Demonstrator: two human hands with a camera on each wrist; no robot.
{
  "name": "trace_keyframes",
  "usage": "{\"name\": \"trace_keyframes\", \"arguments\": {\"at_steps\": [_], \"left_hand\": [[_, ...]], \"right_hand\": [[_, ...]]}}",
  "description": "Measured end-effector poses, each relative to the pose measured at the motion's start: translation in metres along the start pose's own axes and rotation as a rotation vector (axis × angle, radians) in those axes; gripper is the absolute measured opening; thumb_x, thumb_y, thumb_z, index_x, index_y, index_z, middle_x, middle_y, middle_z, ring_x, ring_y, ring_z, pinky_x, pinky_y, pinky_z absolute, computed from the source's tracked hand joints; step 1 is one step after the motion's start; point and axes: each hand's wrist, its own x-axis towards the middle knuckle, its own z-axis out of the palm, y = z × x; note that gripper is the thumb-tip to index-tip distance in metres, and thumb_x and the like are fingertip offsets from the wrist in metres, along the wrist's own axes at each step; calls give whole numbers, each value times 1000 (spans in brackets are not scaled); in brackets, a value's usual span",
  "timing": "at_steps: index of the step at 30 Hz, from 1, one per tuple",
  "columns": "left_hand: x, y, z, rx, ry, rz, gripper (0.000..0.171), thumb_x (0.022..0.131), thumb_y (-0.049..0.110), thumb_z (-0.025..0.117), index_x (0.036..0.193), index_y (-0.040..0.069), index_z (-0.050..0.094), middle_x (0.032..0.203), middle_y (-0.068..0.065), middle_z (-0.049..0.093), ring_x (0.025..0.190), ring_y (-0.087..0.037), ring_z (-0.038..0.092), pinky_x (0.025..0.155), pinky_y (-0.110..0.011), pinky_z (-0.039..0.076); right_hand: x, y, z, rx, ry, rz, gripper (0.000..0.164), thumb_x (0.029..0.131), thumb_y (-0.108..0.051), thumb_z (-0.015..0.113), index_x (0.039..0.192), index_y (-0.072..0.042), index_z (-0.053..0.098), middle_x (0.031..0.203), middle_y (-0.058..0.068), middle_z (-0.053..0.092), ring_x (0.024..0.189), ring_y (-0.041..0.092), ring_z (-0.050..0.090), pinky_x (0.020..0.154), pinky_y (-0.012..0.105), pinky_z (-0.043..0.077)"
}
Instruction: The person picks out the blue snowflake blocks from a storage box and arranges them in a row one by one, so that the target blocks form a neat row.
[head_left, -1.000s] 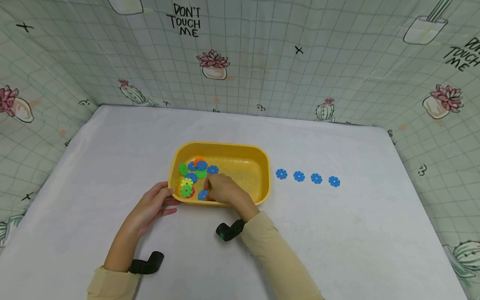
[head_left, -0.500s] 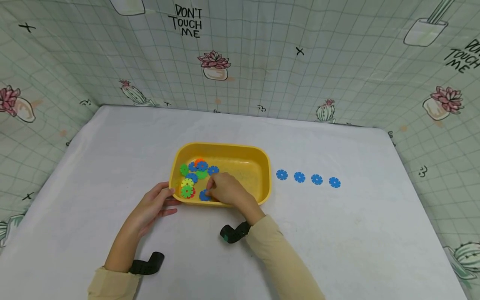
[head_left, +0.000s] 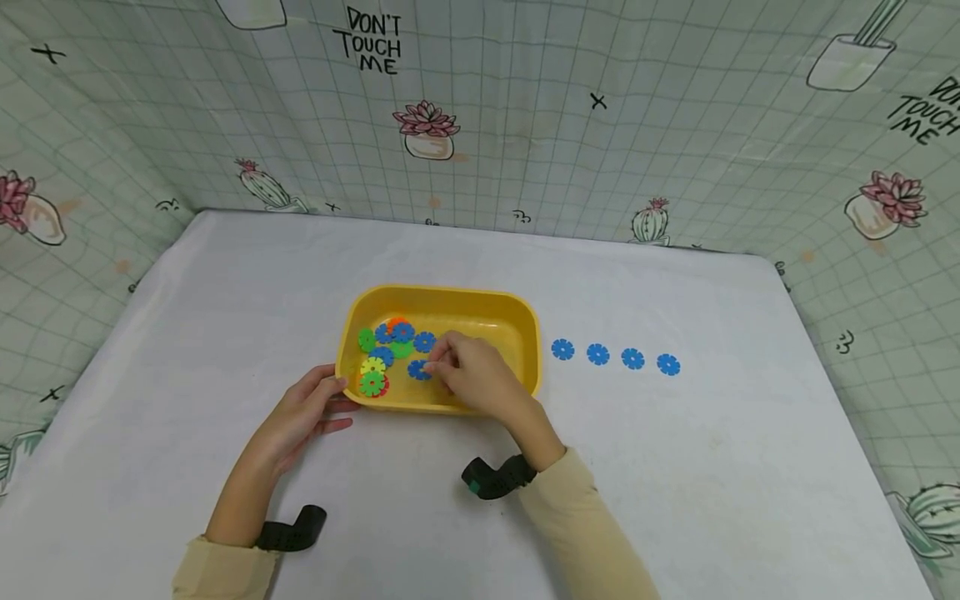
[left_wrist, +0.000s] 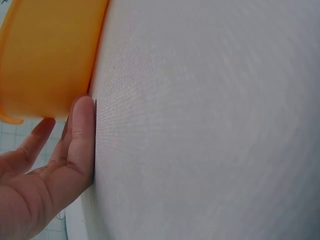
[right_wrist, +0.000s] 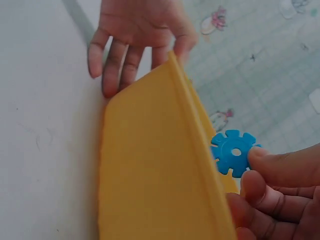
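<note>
A blue notched disc (right_wrist: 232,152), round with a central hole, is pinched between thumb and fingers of my right hand (head_left: 480,375). In the head view this hand is over the yellow tray (head_left: 480,300), near its middle. My left hand (head_left: 307,408) is at the tray's near left corner, its thumb by the rim and its fingers against the outside wall; the left wrist view shows its fingers straight. Inside the tray's left half lie several notched discs, among them a yellow disc (head_left: 372,365), a green disc (head_left: 372,383), an orange disc (head_left: 397,322) and a blue disc (head_left: 424,342).
To the right of the tray, several blue discs (head_left: 597,354) lie spaced in a row on the white tablecloth (head_left: 712,467). A patterned curtain (head_left: 510,125) hangs behind the table and on both sides. Each wrist wears a black camera mount (head_left: 495,479).
My right hand has lifted the blue disc from the tray's near side and moved it right and slightly away. The left hand has stayed at the tray's corner.
</note>
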Motion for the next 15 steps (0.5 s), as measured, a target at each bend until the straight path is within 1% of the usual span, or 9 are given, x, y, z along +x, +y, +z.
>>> {"name": "trace_keyframes", "arguments": {"at_steps": [3, 7, 10, 13, 15], "left_hand": [[0, 0, 0, -2, -2, -1, 55, 98, 35, 38, 141, 2, 29, 127, -23, 49, 98, -14, 60, 82, -25, 55], [-1, 1, 0, -2, 0, -6, 55, 98, 35, 38, 141, 2, 29, 128, -23, 49, 98, -14, 60, 82, -25, 54], [-1, 1, 0, 0, 0, -7, 55, 98, 35, 38, 141, 2, 29, 129, -24, 49, 98, -14, 60, 82, -24, 54], [-1, 1, 0, 3, -1, -4, 55, 98, 35, 38, 141, 2, 29, 129, -24, 49, 99, -14, 60, 82, -24, 54], [-1, 1, 0, 3, -1, -4, 55, 98, 35, 38, 141, 2, 29, 129, -24, 48, 99, -14, 60, 82, -24, 54]], "right_hand": [[-7, 2, -8, 64, 43, -9, 14, 90, -20, 60, 92, -8, 55, 62, 2, 53, 55, 14, 49, 50, 19, 38], [-17, 7, -20, 159, 77, 2, 14, 90, -19, 60, 93, -6, 55, 66, 6, 55, 62, 26, 55, 53, 21, 43], [-24, 12, -30, 205, 106, 14, 15, 91, -19, 59, 94, -5, 55, 69, 9, 57, 68, 35, 56, 54, 21, 43], [-32, 19, -40, 234, 148, 19, 16, 91, -19, 58, 94, -4, 54, 70, 11, 57, 69, 37, 56, 56, 25, 47], [-36, 24, -46, 249, 184, 27, 17, 91, -19, 59, 95, -3, 54, 70, 11, 57, 68, 35, 56, 57, 26, 48]]}}
